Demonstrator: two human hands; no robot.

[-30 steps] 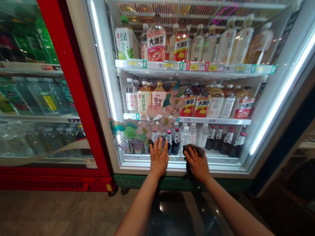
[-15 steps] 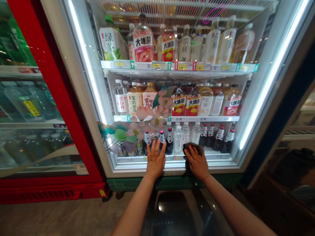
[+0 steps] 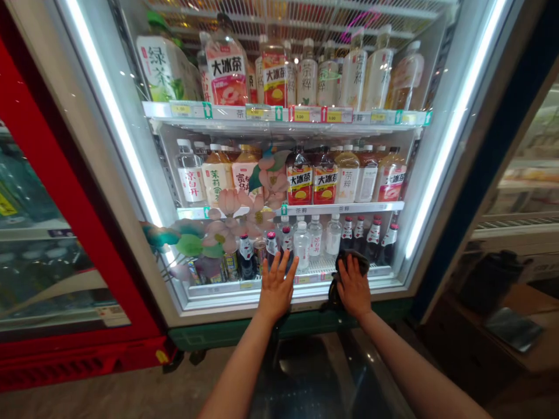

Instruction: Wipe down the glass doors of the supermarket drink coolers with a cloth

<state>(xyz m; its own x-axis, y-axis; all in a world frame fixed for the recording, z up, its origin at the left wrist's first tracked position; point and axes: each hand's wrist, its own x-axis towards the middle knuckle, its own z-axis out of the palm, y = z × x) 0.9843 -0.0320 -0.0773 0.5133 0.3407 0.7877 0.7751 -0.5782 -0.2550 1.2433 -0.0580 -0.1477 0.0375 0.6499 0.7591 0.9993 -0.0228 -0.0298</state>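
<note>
My left hand (image 3: 276, 287) has its fingers spread, palm turned to the clear glass front of a drinks fridge (image 3: 290, 295). It appears flat against the glass, in front of the lowest shelf. To its right, my right hand (image 3: 354, 289) presses a dark cloth (image 3: 357, 260) to the same glass; a dark loose part shows below the fingers. Flower decals (image 3: 233, 215) in pink and green cover the glass on the left. Behind it, small clear bottles (image 3: 301, 241) and red-capped dark bottles (image 3: 373, 234) stand on the bottom shelf.
Tea bottles (image 3: 299, 177) fill the middle shelf, larger ones (image 3: 227, 70) the top shelf. A red-framed fridge (image 3: 78, 244) stands at left. On the right are a blurred open shelf (image 3: 515, 215) and a cardboard box (image 3: 463, 331). Below my arms is a dark, shiny surface (image 3: 305, 378).
My view has shifted, so the fridge sits further left in the picture. Both hands, the right one with the dark cloth, are further right along the glass.
</note>
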